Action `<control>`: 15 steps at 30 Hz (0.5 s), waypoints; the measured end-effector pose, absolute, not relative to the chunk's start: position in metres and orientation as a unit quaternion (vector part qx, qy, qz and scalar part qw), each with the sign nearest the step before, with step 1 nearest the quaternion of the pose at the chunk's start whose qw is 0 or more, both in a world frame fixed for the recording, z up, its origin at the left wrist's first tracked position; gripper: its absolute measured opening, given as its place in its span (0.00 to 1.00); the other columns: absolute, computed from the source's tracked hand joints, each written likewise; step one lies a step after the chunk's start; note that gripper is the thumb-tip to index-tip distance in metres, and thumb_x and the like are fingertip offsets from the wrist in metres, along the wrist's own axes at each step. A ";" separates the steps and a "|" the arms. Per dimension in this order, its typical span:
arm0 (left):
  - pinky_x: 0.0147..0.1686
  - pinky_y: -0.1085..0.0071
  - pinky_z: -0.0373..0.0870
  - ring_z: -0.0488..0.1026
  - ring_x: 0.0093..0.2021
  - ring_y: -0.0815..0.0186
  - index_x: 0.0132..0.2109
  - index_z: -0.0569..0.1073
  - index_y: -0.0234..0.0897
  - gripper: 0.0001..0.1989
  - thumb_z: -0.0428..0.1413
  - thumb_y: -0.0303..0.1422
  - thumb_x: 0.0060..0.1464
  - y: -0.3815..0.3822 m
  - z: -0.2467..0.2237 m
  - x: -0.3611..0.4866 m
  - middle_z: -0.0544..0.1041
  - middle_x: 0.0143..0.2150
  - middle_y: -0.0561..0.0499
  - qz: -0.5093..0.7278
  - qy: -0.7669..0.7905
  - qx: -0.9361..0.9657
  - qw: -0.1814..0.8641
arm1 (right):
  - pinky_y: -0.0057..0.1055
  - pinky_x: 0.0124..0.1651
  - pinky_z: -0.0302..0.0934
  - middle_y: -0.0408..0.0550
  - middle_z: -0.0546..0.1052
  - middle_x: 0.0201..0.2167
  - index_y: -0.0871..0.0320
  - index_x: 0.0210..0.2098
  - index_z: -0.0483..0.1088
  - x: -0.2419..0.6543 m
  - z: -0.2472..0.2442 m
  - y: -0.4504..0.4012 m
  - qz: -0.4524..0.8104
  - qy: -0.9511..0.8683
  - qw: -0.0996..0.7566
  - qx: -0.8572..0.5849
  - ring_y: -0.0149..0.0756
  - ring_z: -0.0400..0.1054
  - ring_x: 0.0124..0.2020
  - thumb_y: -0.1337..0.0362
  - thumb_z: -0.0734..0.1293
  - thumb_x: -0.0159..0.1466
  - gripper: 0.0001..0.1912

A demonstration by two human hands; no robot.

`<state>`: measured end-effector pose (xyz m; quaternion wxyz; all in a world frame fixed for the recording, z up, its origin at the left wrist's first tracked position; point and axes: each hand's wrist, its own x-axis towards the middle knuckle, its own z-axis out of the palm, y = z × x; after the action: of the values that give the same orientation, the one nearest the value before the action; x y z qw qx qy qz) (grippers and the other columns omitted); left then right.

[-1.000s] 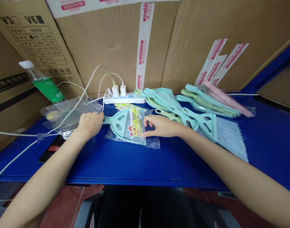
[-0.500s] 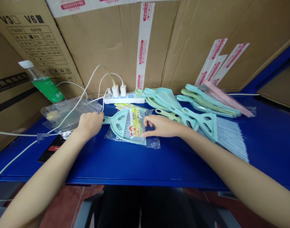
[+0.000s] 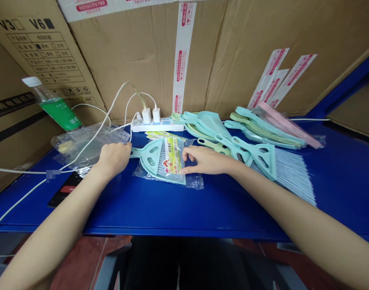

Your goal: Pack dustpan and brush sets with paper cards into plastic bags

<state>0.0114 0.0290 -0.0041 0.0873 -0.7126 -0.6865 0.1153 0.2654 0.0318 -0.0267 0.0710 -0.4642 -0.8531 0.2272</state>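
Head view: mint dustpan-and-brush set (image 3: 151, 156) lies on the blue tabletop (image 3: 172, 213) between the hands, clear plastic bag (image 3: 195, 183) about it, label card (image 3: 172, 155) across the bristles. Left hand (image 3: 115, 159) clamped round the handle end; right hand (image 3: 206, 160) curved at the bag's right side, cannot tell whether it pinches film. My judgement: steady the handle, grip film only, spare card and bristles.

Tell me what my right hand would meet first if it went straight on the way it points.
Your right hand would likely meet the bagged dustpan and brush set first, near its yellow-green label; exact contact is hard to judge.
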 end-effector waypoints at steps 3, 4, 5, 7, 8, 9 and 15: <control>0.43 0.56 0.72 0.78 0.46 0.46 0.50 0.74 0.31 0.20 0.45 0.24 0.54 0.029 -0.003 0.012 0.80 0.39 0.31 0.129 -0.686 -0.709 0.101 | 0.31 0.32 0.51 0.45 0.69 0.31 0.54 0.31 0.61 0.266 -0.026 0.032 0.226 -0.854 0.069 -0.463 0.38 0.62 0.32 0.48 0.70 0.53 0.19; 0.43 0.56 0.72 0.78 0.45 0.46 0.50 0.74 0.31 0.20 0.45 0.24 0.54 0.029 -0.003 0.012 0.80 0.39 0.31 0.131 -0.685 -0.709 0.104 | 0.31 0.32 0.51 0.45 0.69 0.31 0.54 0.31 0.61 0.266 -0.026 0.032 0.226 -0.855 0.068 -0.462 0.38 0.62 0.32 0.48 0.70 0.53 0.19; 0.43 0.56 0.72 0.78 0.45 0.46 0.50 0.74 0.31 0.19 0.46 0.25 0.54 0.028 -0.003 0.012 0.80 0.39 0.31 0.133 -0.684 -0.709 0.106 | 0.31 0.32 0.51 0.45 0.69 0.31 0.54 0.31 0.61 0.266 -0.026 0.032 0.226 -0.856 0.068 -0.461 0.37 0.62 0.32 0.48 0.70 0.53 0.19; 0.43 0.57 0.72 0.78 0.45 0.46 0.50 0.74 0.31 0.19 0.46 0.25 0.54 0.029 -0.004 0.012 0.81 0.39 0.31 0.134 -0.684 -0.709 0.107 | 0.31 0.32 0.51 0.46 0.69 0.31 0.54 0.31 0.61 0.266 -0.026 0.032 0.224 -0.858 0.071 -0.457 0.37 0.62 0.32 0.47 0.70 0.54 0.19; 0.43 0.57 0.72 0.78 0.45 0.46 0.51 0.74 0.32 0.19 0.46 0.26 0.54 0.029 -0.004 0.012 0.81 0.39 0.32 0.133 -0.683 -0.710 0.107 | 0.31 0.32 0.51 0.46 0.69 0.31 0.54 0.31 0.62 0.267 -0.026 0.032 0.222 -0.859 0.072 -0.455 0.38 0.62 0.32 0.47 0.69 0.54 0.19; 0.43 0.57 0.72 0.78 0.45 0.46 0.51 0.74 0.32 0.19 0.47 0.27 0.54 0.029 -0.004 0.011 0.81 0.39 0.32 0.131 -0.683 -0.710 0.106 | 0.31 0.32 0.51 0.46 0.69 0.31 0.54 0.31 0.62 0.267 -0.027 0.032 0.221 -0.860 0.074 -0.453 0.38 0.61 0.32 0.47 0.69 0.54 0.19; 0.44 0.54 0.72 0.78 0.46 0.45 0.50 0.74 0.32 0.19 0.47 0.27 0.54 0.030 -0.006 0.009 0.80 0.40 0.31 0.106 -0.683 -0.718 0.088 | 0.32 0.33 0.51 0.46 0.69 0.31 0.54 0.30 0.61 0.266 -0.026 0.032 0.226 -0.856 0.069 -0.460 0.38 0.62 0.32 0.48 0.69 0.54 0.19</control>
<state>0.0085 0.0298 -0.0057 0.0880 -0.7176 -0.6827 0.1057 0.2657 0.0318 -0.0258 0.0689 -0.4602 -0.8557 0.2264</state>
